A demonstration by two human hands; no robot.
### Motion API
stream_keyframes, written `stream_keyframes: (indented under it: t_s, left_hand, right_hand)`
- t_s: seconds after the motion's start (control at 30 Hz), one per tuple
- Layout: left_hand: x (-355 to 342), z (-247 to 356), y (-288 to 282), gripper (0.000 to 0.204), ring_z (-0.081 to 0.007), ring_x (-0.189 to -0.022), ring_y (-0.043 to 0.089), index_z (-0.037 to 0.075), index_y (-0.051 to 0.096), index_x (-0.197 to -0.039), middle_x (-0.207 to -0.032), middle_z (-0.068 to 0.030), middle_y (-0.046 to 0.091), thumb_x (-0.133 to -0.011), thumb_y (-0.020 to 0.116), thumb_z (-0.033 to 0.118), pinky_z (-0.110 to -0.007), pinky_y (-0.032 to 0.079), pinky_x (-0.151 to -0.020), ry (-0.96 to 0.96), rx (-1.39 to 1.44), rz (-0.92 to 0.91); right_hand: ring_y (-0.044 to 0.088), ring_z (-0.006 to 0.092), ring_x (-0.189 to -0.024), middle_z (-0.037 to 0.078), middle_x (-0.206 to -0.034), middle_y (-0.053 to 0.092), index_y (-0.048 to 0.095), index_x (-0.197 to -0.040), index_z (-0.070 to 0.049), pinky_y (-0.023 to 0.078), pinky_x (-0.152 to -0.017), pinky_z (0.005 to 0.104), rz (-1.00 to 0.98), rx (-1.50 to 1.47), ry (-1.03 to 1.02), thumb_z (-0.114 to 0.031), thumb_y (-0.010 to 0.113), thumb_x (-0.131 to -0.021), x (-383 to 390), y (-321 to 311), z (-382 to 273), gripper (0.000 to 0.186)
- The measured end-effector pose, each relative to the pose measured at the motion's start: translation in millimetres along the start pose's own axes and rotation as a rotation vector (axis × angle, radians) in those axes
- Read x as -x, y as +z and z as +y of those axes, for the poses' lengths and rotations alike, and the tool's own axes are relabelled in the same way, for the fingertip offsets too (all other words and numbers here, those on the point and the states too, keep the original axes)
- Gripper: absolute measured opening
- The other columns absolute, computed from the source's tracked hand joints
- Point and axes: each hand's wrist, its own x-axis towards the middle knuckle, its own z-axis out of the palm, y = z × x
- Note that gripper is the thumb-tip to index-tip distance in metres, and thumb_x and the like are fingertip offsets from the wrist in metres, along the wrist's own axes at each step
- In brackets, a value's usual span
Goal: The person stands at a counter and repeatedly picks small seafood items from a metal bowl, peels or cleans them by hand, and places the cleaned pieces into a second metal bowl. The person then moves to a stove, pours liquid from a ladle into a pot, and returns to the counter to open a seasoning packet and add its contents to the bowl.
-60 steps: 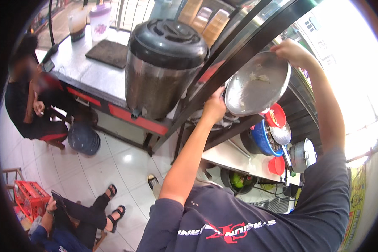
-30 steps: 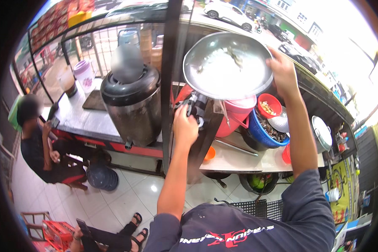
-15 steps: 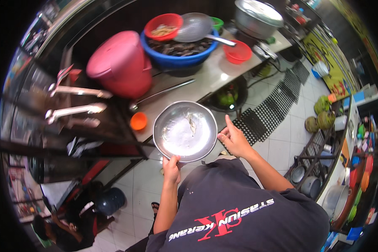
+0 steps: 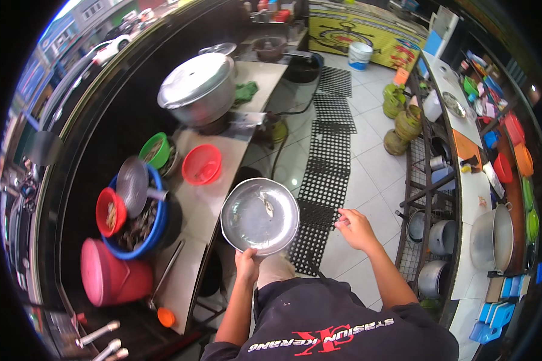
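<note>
A dark short-sleeved T-shirt [image 4: 319, 304] bears white lettering [image 4: 377, 305] around a red emblem [image 4: 324, 340].

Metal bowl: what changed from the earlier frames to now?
The metal bowl came down and in toward the body from where the right hand held it out by the rim. The left hand now grips its near rim; the right has let go and sits apart. The camera view turned right. Same as before: pale scraps in the bowl, perforated ladle on the blue basin.

On the pale counter [image 4: 193, 210], near to far: orange cup [image 4: 166, 317], metal utensil [image 4: 167, 274], pink bucket [image 4: 111, 277], red bowl [image 4: 202, 165], green cloth [image 4: 245, 91].
</note>
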Motion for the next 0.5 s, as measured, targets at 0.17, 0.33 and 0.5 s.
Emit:
stream_keyframes:
  t_s: [0.17,0.33,0.5]
  left_hand:
    - [-117.3,-4.8,99.3,0.059,-0.0371,-0.118,0.062,0.000,0.041,-0.142,-0.136,-0.0197,0.056,-0.084,0.046,-0.006,-0.058,0.053,-0.100,-0.090,-0.027,-0.063]
    - [-280.0,-31.5,220.4,0.064,-0.0382,-0.121,0.059,0.008,0.035,-0.147,-0.137,-0.0189,0.054,-0.086,0.046,-0.008,-0.061,0.054,-0.097,-0.159,-0.100,-0.082]
    - [-410.7,-20.5,411.1,0.063,-0.0372,-0.123,0.058,0.009,0.035,-0.147,-0.141,-0.0191,0.050,-0.087,0.045,-0.009,-0.059,0.053,-0.100,-0.206,-0.064,-0.191]
  right_hand:
    - [0.069,0.0222,-0.082,0.013,-0.097,0.071,0.067,-0.122,0.001,0.057,-0.079,0.0349,0.064,-0.169,0.050,-0.016,0.073,-0.090,-120.7,-35.3,69.0,0.037]
    - [0.071,0.0271,-0.094,0.018,-0.105,0.073,0.065,-0.128,-0.005,0.056,-0.082,0.0388,0.247,-0.063,0.552,-0.026,0.070,-0.093,-201.7,-41.7,302.7,0.041]
    - [0.071,0.0352,-0.105,0.020,-0.114,0.072,0.073,-0.109,-0.006,0.056,-0.088,0.0476,-0.282,0.472,1.210,-0.030,0.062,-0.090,-23.8,-80.1,442.2,0.033]
